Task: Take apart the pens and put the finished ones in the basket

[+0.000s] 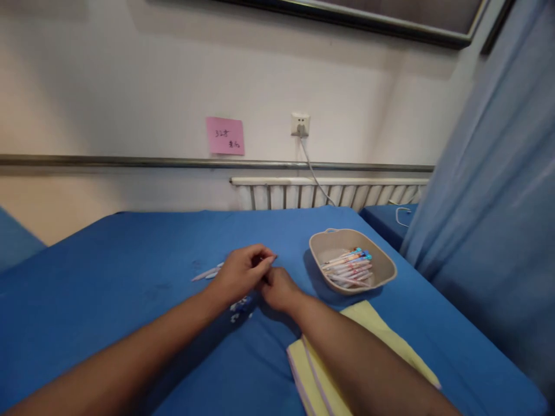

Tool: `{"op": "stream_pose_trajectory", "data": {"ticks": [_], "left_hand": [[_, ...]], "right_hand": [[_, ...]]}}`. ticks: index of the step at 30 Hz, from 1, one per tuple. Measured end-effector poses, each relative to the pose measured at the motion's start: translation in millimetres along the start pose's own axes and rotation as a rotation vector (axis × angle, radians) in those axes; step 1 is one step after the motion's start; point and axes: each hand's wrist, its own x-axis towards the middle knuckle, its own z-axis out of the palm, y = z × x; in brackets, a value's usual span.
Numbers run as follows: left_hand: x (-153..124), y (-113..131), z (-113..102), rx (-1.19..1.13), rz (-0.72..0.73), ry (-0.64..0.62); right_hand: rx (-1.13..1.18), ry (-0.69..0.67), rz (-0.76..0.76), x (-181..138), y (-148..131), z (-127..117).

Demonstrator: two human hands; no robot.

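My left hand point(243, 270) is closed in a pinch over the middle of the bed-like surface, with a small dark tip showing by the thumb; what it holds is mostly hidden. Right against it, my right hand point(280, 289) is curled, its fingertips tucked behind the left one, so its contents do not show. A few pale pens point(207, 274) lie just left of my hands. Below them sits a small pile of blue and white pieces point(241, 307), partly covered by my left wrist. To the right, a beige basket point(318, 245) holds several white pens point(347, 270) with blue ends and printed barrels.
A folded yellow cloth point(368, 318) lies under my right forearm on the blue sheet point(130, 242). Behind stand a radiator point(295, 193) and a wall socket point(300, 124) with a plugged cable. A pink note point(225, 136) is on the wall. A blue curtain point(489, 231) hangs at right.
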Motion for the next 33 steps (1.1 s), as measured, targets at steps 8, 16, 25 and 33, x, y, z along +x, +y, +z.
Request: {"op": "stream_pose_trajectory", "data": {"ticks": [8,16,25,33], "left_hand": [[-91,-113,-62,-0.020,-0.359,0.327],[-97,-114,-62,-0.059,-0.315,0.281],[-95,-117,-56,-0.149,-0.303,0.159],[-93,-124,-53,-0.196,-0.316,0.184]], "right_hand": [[0.106,0.109,0.063,4,18,5],[-0.160,0.160,0.075,4,18,-22],[-0.551,0.133,0.162,7,25,-37],[-0.621,0.036,0.186,7,27,-44]]}}
